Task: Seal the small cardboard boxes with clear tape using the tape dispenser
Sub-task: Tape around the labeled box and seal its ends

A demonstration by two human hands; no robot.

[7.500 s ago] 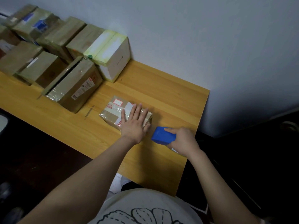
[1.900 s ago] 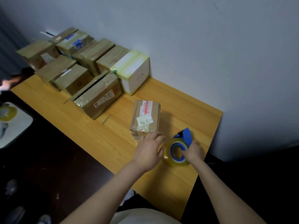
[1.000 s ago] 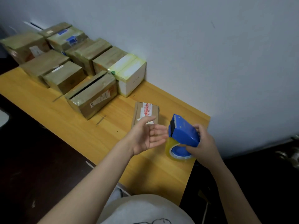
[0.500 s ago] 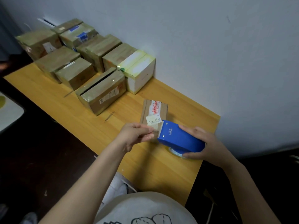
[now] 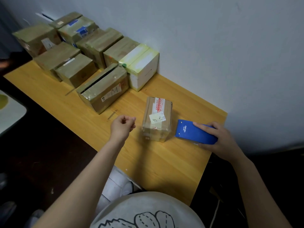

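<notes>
A small brown cardboard box (image 5: 157, 119) with a red-printed label and a pale sticker stands on the wooden table (image 5: 164, 163). My left hand (image 5: 122, 126) hovers just left of it with thumb pinched against curled fingers, holding the end of the clear tape. The strip itself is too faint to make out. My right hand (image 5: 220, 140) grips the blue tape dispenser (image 5: 195, 134) right of the box, its mouth pointing at the box. The tape roll under the dispenser is hidden.
Several taped cardboard boxes (image 5: 103, 89) and a white box (image 5: 143, 69) are packed along the wall at the back left. The table's right edge (image 5: 213, 155) runs close behind the dispenser. A dark floor lies to the left.
My hands have parted: the left one moved from the dispenser's mouth to the box's left side, and the dispenser moved to the right of the box.
</notes>
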